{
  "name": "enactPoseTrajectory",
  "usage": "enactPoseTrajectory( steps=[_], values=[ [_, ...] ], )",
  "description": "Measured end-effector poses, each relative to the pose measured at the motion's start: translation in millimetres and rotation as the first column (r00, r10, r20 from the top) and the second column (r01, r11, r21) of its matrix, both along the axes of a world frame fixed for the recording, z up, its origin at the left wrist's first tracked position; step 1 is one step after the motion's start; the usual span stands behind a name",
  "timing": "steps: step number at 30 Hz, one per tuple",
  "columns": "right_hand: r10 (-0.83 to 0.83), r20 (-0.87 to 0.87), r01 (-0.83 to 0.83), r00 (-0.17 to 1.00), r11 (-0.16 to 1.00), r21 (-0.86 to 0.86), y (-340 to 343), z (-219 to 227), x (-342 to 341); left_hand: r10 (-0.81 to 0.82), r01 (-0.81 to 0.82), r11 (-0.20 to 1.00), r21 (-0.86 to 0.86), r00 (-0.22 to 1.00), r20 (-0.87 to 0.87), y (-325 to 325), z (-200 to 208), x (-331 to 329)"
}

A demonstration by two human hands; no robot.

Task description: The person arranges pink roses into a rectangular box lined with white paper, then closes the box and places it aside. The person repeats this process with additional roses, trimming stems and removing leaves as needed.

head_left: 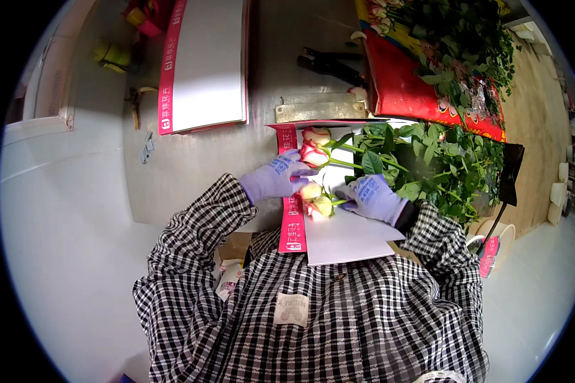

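Note:
Pink-and-cream roses lie with their heads toward the left on a white sheet with a pink printed border. Two paler yellow-pink roses are nearer to me. My left hand, in a lilac glove, reaches in from the left, fingers apart beside the rose heads, its fingertips close against them. My right hand, gloved alike, has its fingers closed at the stem just behind the nearer roses. Part of that stem is hidden under the hand. Leafy green stems stretch to the right beyond it.
A stack of white sheets with pink edges lies far left on the metal table. Beyond the roses are a metal bar and a black-handled tool. More flowers rest on a red wrapper. A white bucket stands at the right.

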State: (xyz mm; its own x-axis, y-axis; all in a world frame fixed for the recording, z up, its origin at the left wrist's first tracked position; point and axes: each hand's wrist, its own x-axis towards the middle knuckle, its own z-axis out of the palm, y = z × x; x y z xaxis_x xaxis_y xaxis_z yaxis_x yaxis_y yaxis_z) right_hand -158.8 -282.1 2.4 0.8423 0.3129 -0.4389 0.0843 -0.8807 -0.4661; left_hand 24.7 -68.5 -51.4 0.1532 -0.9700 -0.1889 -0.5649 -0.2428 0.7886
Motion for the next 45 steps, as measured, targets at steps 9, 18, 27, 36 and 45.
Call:
enactPoseTrajectory(
  steps=[9, 18, 27, 36, 45],
  values=[
    [0.105, 0.289, -0.072, 0.951, 0.99, -0.122, -15, 73, 4, -0.019, 0.037, 0.995, -0.088, 0.981, 0.195, 5, 9, -26],
    [0.106, 0.293, -0.029, 0.95, 0.967, -0.255, 3, -5, 10, -0.038, 0.049, 0.998, -0.026, 0.946, 0.323, -5, 18, -27],
    [0.385, 0.296, -0.296, 0.874, 0.906, -0.303, 13, -30, 1, 0.126, -0.02, 0.917, 0.397, 0.962, -0.243, -41, 22, -7],
    [0.434, 0.326, -0.337, 0.84, 0.888, -0.314, 12, -24, -5, 0.085, -0.004, 0.914, 0.406, 0.98, -0.181, -46, 8, -13],
    [0.49, 0.224, -0.4, 0.842, 0.847, -0.349, 11, -14, -3, 0.047, 0.011, 0.968, 0.25, 0.973, -0.225, -43, -11, -17]
  ],
)
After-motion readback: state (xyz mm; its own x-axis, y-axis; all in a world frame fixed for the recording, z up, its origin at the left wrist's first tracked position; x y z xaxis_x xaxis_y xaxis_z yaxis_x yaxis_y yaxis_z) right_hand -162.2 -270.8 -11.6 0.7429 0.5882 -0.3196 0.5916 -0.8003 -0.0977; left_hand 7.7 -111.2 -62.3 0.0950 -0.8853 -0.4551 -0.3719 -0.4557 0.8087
